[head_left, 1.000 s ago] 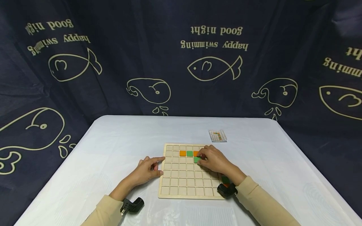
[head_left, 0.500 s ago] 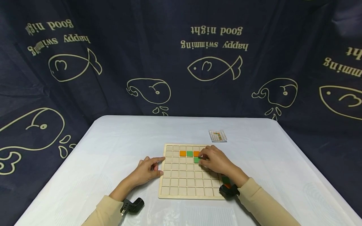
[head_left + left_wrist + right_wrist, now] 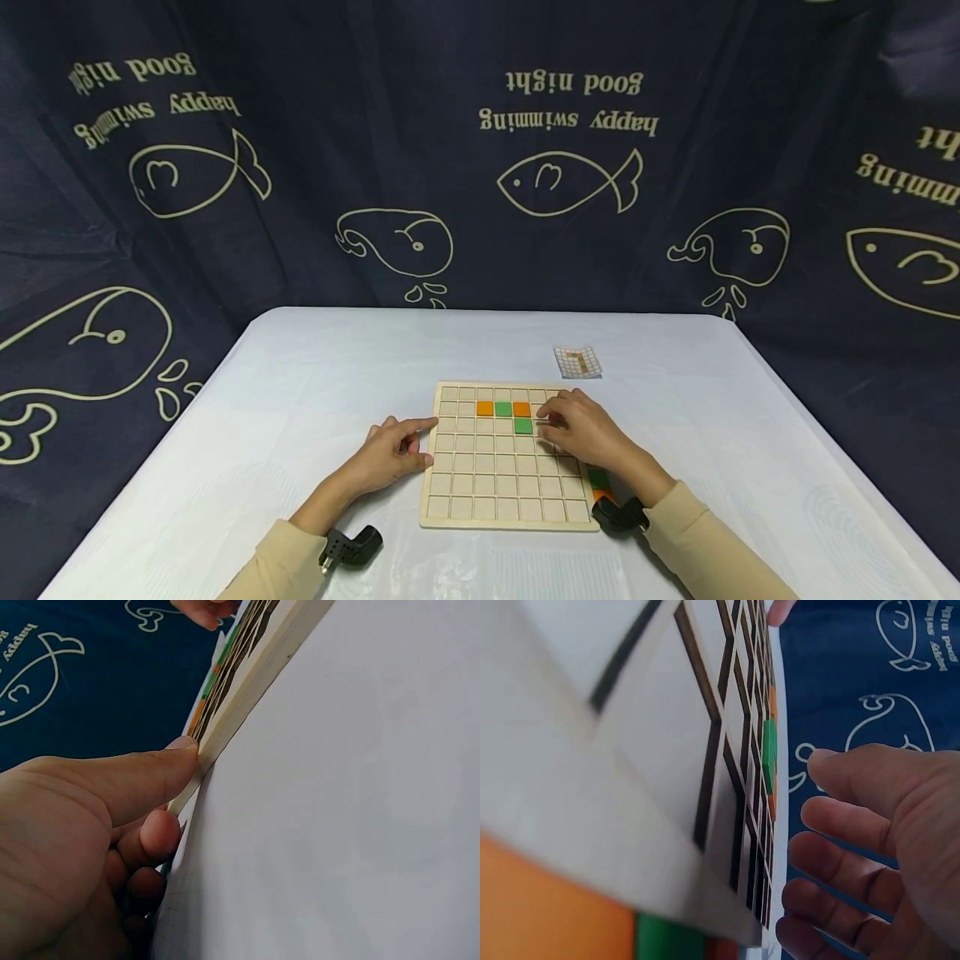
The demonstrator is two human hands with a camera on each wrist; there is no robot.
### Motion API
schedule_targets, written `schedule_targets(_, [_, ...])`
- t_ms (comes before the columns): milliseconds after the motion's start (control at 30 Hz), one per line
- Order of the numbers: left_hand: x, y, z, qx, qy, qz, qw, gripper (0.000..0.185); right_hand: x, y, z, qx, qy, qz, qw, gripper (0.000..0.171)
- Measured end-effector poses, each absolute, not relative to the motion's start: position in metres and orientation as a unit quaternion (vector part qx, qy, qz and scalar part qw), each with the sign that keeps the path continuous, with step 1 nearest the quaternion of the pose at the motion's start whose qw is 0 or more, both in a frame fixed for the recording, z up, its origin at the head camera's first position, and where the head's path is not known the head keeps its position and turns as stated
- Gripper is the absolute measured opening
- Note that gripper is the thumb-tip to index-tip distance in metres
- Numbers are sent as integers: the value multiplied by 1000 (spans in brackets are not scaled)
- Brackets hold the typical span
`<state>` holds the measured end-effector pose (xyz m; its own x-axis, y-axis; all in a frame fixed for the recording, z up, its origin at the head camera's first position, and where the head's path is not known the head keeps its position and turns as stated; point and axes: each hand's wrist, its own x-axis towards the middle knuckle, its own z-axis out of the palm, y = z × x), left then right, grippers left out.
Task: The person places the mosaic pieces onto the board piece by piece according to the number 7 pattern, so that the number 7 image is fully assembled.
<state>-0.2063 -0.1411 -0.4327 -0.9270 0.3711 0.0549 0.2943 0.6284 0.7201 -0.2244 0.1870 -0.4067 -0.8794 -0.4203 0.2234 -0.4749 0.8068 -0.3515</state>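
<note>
The right hand [image 3: 581, 431] has been drawn back a little toward the right edge of the wooden grid board [image 3: 504, 455], so the lower green tile [image 3: 523, 426], earlier half covered by its fingers, is now seen seated in its cell just below the right orange tile [image 3: 522, 409]. The fingers are loosely curled and nothing is held. The left hand [image 3: 392, 454] remains braced against the board's left edge, thumb pressed to the rim.

The left hand [image 3: 82, 840] presses its thumb tip against the wooden board's [image 3: 255, 682] edge; other fingers curl beneath.
</note>
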Motion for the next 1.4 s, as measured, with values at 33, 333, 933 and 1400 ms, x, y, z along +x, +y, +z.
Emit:
schedule_targets(33, [-206,-141,-433,186,901,389,48,57,-224,188,-407,233,-949,203,67,18])
schedule_targets(333, [-207,-142,-433,188,901,388,46,57,-219,196,-405,226,-947,214,80,17])
schedule_targets(933, [-208,-142,-435,187,901,389,45,57,-211,215,-407,204,-951,215,86,18])
schedule_targets(1400, [-207,-142,-436,187,902,386,47,57,-207,228,-412,178,-953,227,88,14])
